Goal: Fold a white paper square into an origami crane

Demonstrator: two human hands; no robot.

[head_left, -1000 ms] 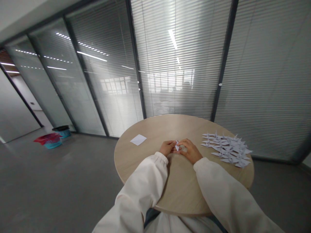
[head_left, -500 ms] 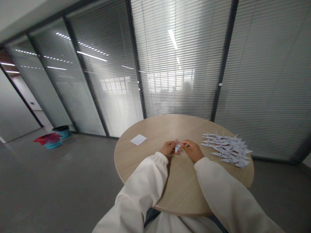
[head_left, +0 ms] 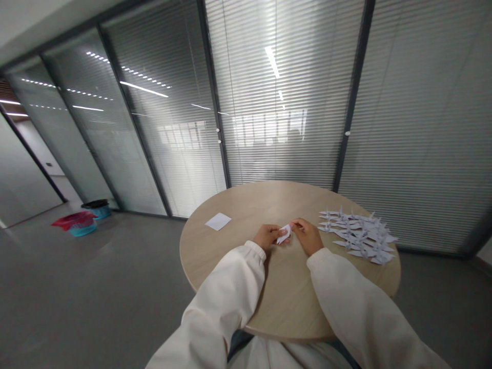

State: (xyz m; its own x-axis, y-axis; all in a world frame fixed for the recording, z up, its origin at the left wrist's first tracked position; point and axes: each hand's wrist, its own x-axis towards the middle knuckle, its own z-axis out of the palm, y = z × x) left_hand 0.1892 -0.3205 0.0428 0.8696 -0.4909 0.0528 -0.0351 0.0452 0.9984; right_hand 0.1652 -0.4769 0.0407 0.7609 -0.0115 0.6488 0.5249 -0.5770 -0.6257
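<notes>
Between my hands, just above the round wooden table point(head_left: 284, 302), is a small piece of folded white paper point(head_left: 283, 234). My left hand point(head_left: 268, 236) pinches it from the left, thumb on top and fingers beneath. At its upper right corner, the thumb and index finger of my right hand point(head_left: 306, 236) are closed on the paper's edge. Many folded paper cranes point(head_left: 363, 237) lie crowded together on the table's right side. A flat white square of paper point(head_left: 218, 221) rests at the left.
Glass partitions with blinds point(head_left: 284, 102) stand directly behind the table. On the floor to the left are a blue bin with a red liner point(head_left: 77, 224) and another blue bin with a black liner point(head_left: 98, 207).
The folded paper has turned and shows more of its white face between my hands. My right fingers have shifted slightly up and right to its upper corner.
</notes>
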